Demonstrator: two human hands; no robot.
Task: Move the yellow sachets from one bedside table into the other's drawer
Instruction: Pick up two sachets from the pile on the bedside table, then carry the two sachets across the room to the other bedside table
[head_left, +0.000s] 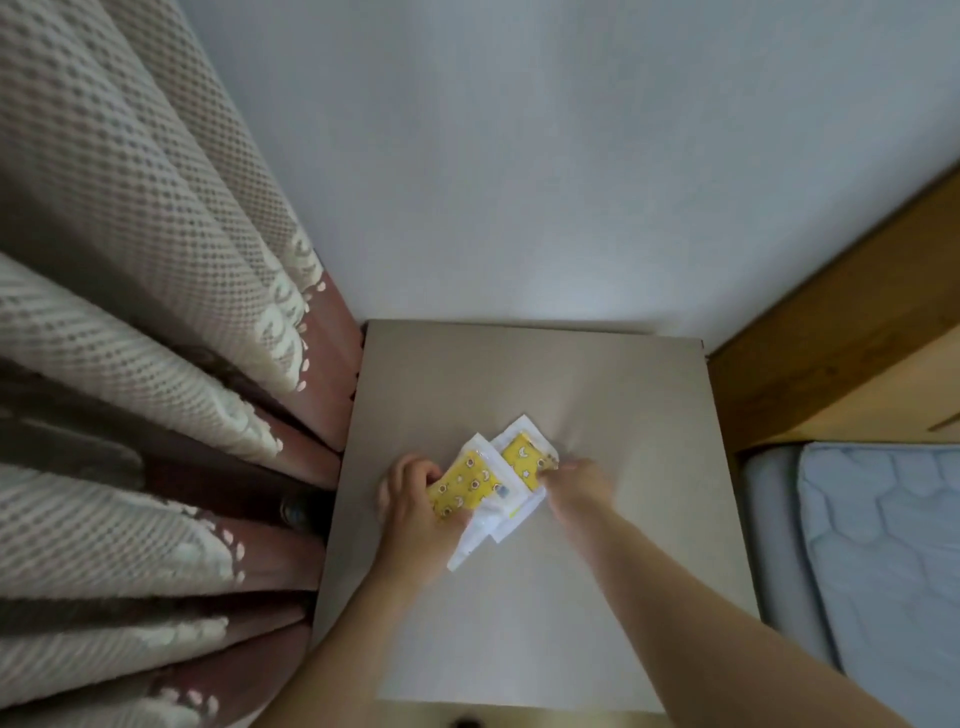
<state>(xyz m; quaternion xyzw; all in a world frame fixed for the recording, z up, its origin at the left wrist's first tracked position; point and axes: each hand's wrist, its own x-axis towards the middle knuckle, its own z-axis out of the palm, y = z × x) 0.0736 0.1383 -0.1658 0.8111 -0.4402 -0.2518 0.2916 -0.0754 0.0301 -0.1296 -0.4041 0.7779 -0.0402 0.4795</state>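
We are at the very start, as far as we can judge: the yellow sachets are on top of this bedside table (597, 597), and nothing has gone into any drawer. Carrying them across to the other table and opening its drawer are all left to do; that other table is out of view.

Nearest us, at the bottom edge, a dark knob (466, 722) just shows, probably this table's own drawer pull. Our two forearms reach forward over the beige top.

The left hand (415, 499) has its fingers curled round the left end of the left sachet (465, 486), a yellow patterned packet with a white sealed border; it looks gripped and slightly lifted, though we cannot tell whether its white lower edge rests on the table. The right hand (576, 483) is blurred; its fingertips appear to pinch the right edge of the right sachet (522, 457), but we cannot tell for sure that the grip is closed. The two sachets lie side by side between the hands, overlapping at their white borders, near the middle of the tabletop.

Farther off, a patterned curtain (156, 312) hangs to the left, a quilted blue mattress (883, 545) and wooden bed frame (831, 338) sit to the right, and a pale wall (519, 156) stands behind.
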